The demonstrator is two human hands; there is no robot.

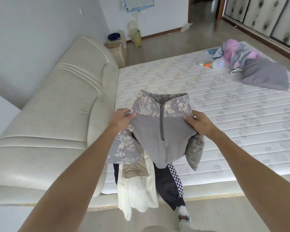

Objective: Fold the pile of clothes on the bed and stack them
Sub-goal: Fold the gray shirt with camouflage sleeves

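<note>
A home bedroom: bare mattress (208, 101), padded headboard (57, 114), sliding wardrobe (266, 15).

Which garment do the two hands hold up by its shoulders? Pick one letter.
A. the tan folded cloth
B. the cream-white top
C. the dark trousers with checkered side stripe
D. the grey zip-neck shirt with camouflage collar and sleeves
D: the left hand and right hand each grip a shoulder of the grey zip-neck shirt with camouflage collar and sleeves, lifted above the pile.

You have two hands, left hand (122, 118) and right hand (197, 122), on one camouflage shirt (157, 131); three more garments lie below your grip: cream garment (137, 190), tan garment (135, 168), dark checkered trousers (169, 183).
</note>
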